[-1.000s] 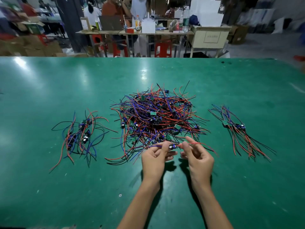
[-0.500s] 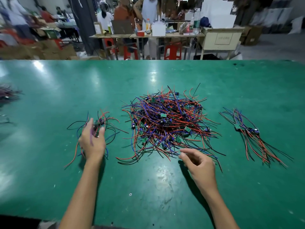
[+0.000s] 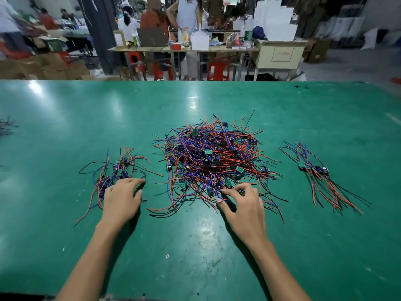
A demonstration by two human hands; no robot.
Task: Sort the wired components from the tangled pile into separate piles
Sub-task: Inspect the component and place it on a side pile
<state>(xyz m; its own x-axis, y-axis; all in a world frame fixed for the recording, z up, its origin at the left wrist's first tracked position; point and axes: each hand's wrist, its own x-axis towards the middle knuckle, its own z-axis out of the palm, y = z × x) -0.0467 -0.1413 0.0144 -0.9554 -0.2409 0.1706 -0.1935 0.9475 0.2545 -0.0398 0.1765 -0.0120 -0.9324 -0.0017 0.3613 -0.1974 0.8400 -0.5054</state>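
- I see the green counter (image 3: 65,127) filling most of my view, glossy under the lights
- The tangled pile (image 3: 214,159) of red, blue and black wired components sits mid-counter, small green boards scattered through it
- A sorted left pile (image 3: 117,170) lies just beside the tangle; a right pile (image 3: 316,174) lies well apart on the other side, its wires roughly parallel
- My left hand (image 3: 121,198) rests palm-down at the near edge of the left pile, grip released, fingers spread
- My right hand (image 3: 243,205) is at the tangle's near edge, fingers bent, fingertips among the wires; whether that grip has caught a wire I cannot tell
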